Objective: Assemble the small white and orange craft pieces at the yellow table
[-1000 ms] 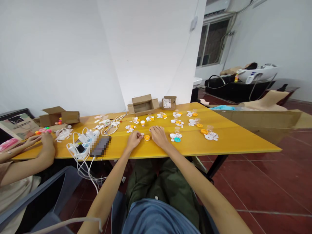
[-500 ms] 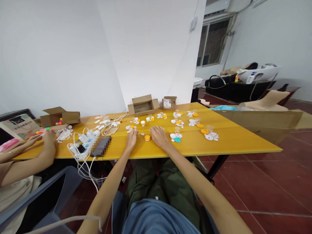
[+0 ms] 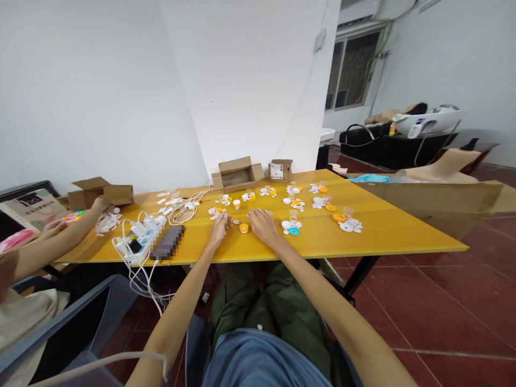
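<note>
My left hand [image 3: 220,230] rests on the yellow table [image 3: 387,228], its fingertips drawn together over a cluster of small white pieces [image 3: 215,213]; what they pinch is too small to name. My right hand [image 3: 263,224] lies palm down beside it, fingers flat, holding nothing. Between the two hands sits a small orange cap [image 3: 243,228]. Just right of my right hand lie a teal ring [image 3: 293,231] and white discs [image 3: 287,224].
Several orange caps and white parts [image 3: 346,223] are scattered across the table. Two open cardboard boxes [image 3: 237,173] stand at the far edge. A power strip with white cables [image 3: 139,239] lies left. A co-worker's hand [image 3: 99,204] reaches towards another box [image 3: 100,192].
My left hand's fingers stretched forward, then drew together again near the white pieces. My right hand stayed put. The co-worker's arm moved from the table's near edge up to the cardboard box.
</note>
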A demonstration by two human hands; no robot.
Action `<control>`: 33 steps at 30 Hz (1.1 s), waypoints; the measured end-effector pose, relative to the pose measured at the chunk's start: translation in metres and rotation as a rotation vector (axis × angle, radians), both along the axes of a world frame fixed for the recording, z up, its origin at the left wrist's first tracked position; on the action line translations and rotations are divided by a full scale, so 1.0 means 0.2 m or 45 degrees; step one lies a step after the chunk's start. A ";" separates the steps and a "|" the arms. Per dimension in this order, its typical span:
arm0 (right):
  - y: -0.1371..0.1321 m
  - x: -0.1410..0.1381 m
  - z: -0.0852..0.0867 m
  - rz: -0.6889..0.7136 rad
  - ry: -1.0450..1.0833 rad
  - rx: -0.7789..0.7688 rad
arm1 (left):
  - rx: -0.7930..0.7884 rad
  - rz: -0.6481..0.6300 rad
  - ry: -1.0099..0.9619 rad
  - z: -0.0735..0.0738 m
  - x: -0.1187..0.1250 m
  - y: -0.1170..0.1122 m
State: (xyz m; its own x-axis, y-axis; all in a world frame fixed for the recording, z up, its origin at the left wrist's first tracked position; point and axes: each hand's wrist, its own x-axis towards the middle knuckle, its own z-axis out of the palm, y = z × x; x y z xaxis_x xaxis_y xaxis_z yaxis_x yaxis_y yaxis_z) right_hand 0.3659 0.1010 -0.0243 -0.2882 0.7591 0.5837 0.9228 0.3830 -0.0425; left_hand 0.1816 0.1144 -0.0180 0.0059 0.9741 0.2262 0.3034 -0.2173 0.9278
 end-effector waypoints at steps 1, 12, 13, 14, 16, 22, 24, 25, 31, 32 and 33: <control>0.00 0.00 0.00 0.000 0.002 0.003 | -0.004 0.000 -0.004 0.00 0.00 0.00; -0.01 0.01 0.01 -0.002 -0.003 -0.026 | 0.043 0.505 0.685 0.01 0.00 -0.04; -0.01 0.01 0.01 -0.002 -0.005 -0.024 | 0.039 0.506 0.766 0.02 0.01 -0.05; -0.01 0.01 0.01 -0.002 -0.007 -0.023 | 0.039 0.498 0.838 0.02 0.03 -0.06; -0.01 0.01 0.01 -0.004 -0.009 -0.025 | 0.054 0.468 0.975 0.02 0.05 -0.08; -0.02 0.01 0.01 0.000 -0.005 -0.033 | 0.048 0.442 1.204 0.04 0.11 -0.14; -0.01 0.01 0.01 0.003 -0.005 -0.024 | 0.034 0.415 1.236 0.06 0.11 -0.15; -0.01 0.01 0.01 0.002 -0.005 -0.023 | 0.027 0.405 1.252 0.06 0.11 -0.15; -0.01 0.01 0.01 -0.003 -0.009 -0.033 | 0.015 0.382 1.280 0.09 0.12 -0.17; -0.01 0.01 0.01 0.000 -0.010 -0.028 | 0.017 0.381 1.268 0.10 0.12 -0.17; -0.01 0.01 0.01 0.002 -0.010 -0.023 | 0.020 0.379 1.255 0.10 0.12 -0.17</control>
